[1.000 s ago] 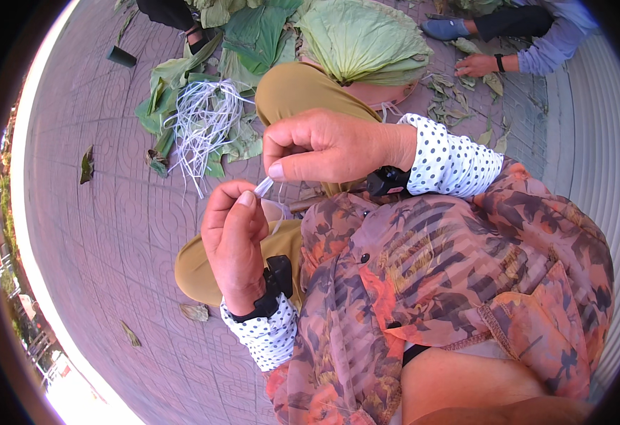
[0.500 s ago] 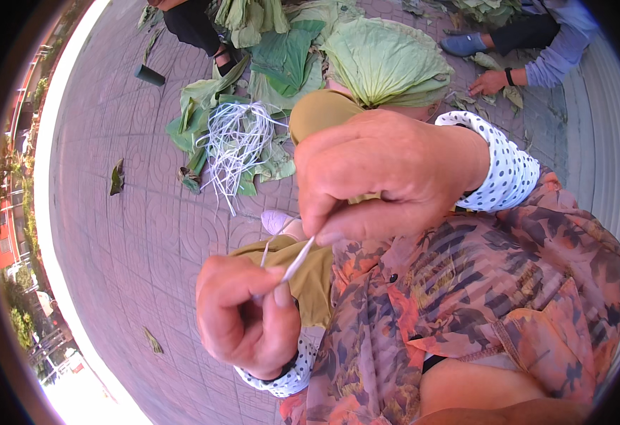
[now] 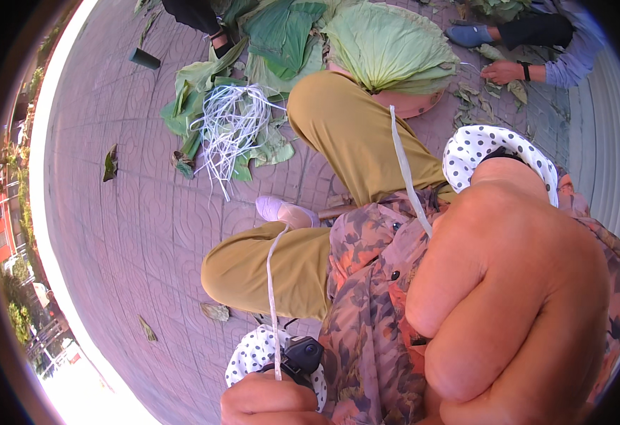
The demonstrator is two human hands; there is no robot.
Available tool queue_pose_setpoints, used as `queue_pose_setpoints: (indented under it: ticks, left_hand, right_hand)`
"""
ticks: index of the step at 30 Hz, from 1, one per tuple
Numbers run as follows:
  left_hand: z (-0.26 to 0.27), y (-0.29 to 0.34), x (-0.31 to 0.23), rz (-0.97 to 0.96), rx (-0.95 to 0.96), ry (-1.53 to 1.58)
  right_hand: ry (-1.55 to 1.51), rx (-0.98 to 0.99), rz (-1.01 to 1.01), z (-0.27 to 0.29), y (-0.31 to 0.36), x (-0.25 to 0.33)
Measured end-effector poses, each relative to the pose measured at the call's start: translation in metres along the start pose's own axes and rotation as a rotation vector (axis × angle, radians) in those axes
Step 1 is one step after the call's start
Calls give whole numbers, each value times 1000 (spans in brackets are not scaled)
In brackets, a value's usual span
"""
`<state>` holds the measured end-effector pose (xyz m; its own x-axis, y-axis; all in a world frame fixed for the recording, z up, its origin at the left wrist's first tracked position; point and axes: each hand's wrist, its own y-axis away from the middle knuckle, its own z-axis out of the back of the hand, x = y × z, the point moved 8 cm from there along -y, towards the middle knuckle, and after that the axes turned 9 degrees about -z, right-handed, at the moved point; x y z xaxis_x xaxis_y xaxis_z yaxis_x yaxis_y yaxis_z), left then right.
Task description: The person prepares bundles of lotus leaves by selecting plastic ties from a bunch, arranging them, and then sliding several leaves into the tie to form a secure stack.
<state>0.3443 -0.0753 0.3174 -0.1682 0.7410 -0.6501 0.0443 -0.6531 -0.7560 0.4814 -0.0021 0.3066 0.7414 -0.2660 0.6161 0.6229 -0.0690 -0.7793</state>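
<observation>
My right hand is a closed fist very close to the camera, filling the lower right. A thin white strip runs up out of it over my knee. My left hand sits at the bottom edge, fingers closed on a second white strip that rises toward my shoe. Both wrists wear white polka-dot cuffs, and a black device is strapped at the left wrist. I sit on the pavement in mustard trousers and a patterned top.
A bundle of white strips lies on green leaves ahead on the brick pavement. A large lotus leaf lies beyond my knee. Another person's hand rests on the ground at top right. A pale shoe lies between my legs.
My right hand has risen toward the camera, pulling its strip up. My left hand has dropped to the bottom edge, and the two hands are now far apart.
</observation>
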Motion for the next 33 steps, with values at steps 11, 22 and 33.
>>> queue_pose_setpoints:
  ticks: [11,22,33]
  left_hand:
    - [-6,5,6,0,-30,54]
    - [-5,13,7,-1,-51,117]
    - [-1,30,5,27,-149,36]
  right_hand:
    - [-14,-23,-34,0,6,-8]
    - [-98,7,-23,-11,14,-12]
    - [-163,35,-33,-23,16,-23]
